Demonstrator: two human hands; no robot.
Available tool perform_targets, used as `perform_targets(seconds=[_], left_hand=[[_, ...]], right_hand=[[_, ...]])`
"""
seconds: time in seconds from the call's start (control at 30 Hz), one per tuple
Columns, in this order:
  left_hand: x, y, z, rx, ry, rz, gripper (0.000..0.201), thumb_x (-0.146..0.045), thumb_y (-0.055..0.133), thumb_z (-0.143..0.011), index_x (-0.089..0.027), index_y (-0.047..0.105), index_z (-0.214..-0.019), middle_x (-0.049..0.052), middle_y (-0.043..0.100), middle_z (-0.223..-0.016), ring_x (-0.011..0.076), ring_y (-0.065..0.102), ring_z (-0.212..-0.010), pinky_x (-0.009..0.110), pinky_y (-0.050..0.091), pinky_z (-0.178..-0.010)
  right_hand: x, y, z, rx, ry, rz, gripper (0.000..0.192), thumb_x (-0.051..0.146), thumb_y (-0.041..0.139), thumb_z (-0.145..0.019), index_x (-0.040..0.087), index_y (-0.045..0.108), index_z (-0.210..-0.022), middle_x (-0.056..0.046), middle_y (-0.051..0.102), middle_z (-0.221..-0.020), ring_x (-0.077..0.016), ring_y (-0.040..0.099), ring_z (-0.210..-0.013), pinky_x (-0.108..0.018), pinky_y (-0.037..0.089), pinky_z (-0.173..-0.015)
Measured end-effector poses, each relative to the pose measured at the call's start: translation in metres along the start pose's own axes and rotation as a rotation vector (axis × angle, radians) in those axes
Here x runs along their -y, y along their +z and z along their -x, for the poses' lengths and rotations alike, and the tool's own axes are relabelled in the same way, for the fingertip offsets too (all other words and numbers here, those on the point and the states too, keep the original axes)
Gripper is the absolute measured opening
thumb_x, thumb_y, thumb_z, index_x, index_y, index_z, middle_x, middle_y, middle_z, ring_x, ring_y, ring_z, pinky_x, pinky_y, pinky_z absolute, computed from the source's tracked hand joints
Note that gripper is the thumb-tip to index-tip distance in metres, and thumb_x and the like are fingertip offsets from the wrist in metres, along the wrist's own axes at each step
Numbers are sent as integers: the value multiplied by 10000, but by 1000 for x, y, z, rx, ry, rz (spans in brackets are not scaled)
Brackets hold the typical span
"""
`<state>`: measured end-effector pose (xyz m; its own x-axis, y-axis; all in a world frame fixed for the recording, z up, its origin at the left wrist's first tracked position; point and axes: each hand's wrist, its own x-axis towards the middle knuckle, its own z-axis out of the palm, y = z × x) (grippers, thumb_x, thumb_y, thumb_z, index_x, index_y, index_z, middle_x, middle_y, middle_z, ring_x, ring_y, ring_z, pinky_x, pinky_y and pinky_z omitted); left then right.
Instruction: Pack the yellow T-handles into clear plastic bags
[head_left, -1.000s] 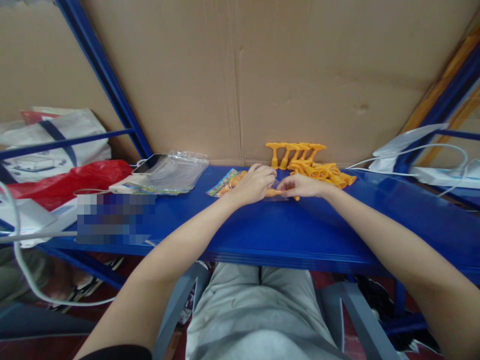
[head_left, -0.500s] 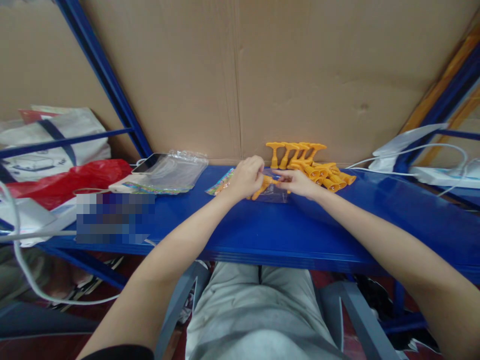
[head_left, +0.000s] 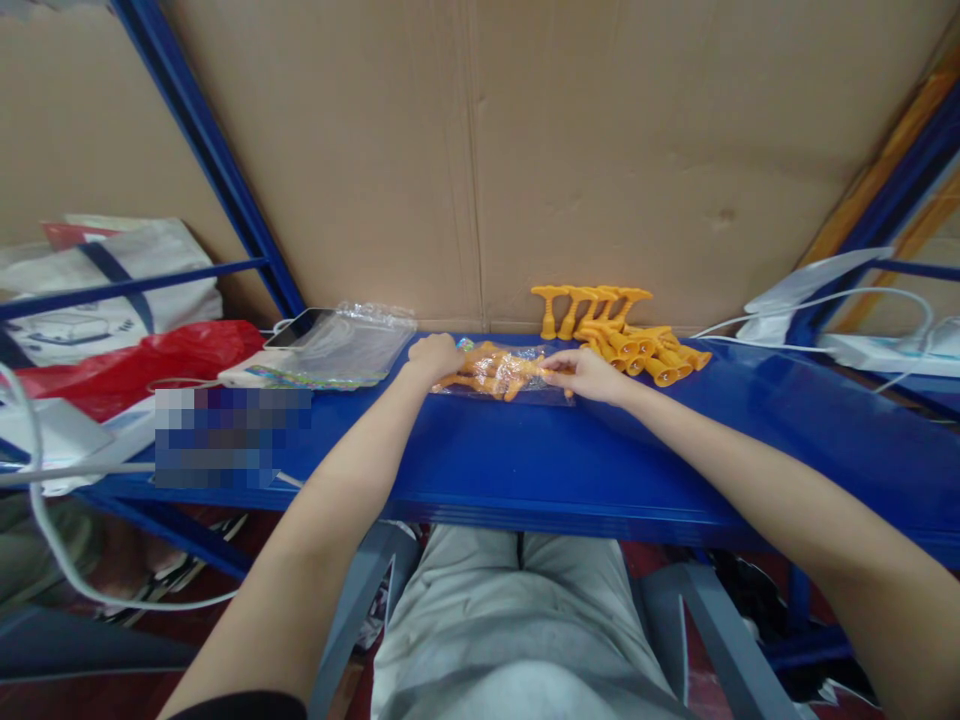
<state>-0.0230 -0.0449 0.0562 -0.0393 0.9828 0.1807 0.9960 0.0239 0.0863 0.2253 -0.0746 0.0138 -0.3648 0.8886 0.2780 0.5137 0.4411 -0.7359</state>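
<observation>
Workshop, blue bench (head_left: 517, 460), blue frame (head_left: 210, 160), cardboard backing (head_left: 570, 150)

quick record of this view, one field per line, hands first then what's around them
left hand: at the left end of a clear bag, fingertips hidden
right hand: at the bag's right end, exact grip unclear
bag contents: orange pieces
beyond right hand: loose orange heap, upright orange row
left of left hand: flat clear bags
surface: blue table

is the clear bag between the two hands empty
No, yellow pieces show through the plastic of the clear bag.
</observation>
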Motion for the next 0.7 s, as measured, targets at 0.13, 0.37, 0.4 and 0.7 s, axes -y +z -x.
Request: perform_targets(seconds=[0.13,0.37,0.4,0.7], left_hand=[[-1,6,-8,132,16,214,432,-425,436,-892,-127,705,-1049,179,742,-940,292,720,-850,332,566,-705],[-11,9,-3,227,119,461,523,-569,378,-926,-147,640,-1092,131,738,-928,236,718,-751,286,554,-613],[-12,10,-2,197,143,429,558,-612,385,-909,-152,633,-1103,135,734,-958,251,718,-795,298,554,-646],[-13,14,1,49,264,228,696,-729,350,-849,-168,604,-1175,142,693,-1149,295,651,-1061,314,490,-820]], right_hand=[[-3,-1,-1,-29,-18,-5,248,276,678,-779,146,743,-979,-63,732,-889,-94,588,-541,-214,522,-461],[-6,-9,-2,-63,-29,17,267,324,719,-744,141,747,-936,-76,740,-883,-104,593,-522,-217,514,-458],[-6,-10,-2,-42,-47,-2,289,350,717,-748,142,745,-946,-83,740,-900,-120,617,-561,-228,528,-477],[-1,-13,3,159,-145,-73,412,390,695,-749,148,708,-1083,-101,707,-1086,-157,662,-756,-247,561,-575]])
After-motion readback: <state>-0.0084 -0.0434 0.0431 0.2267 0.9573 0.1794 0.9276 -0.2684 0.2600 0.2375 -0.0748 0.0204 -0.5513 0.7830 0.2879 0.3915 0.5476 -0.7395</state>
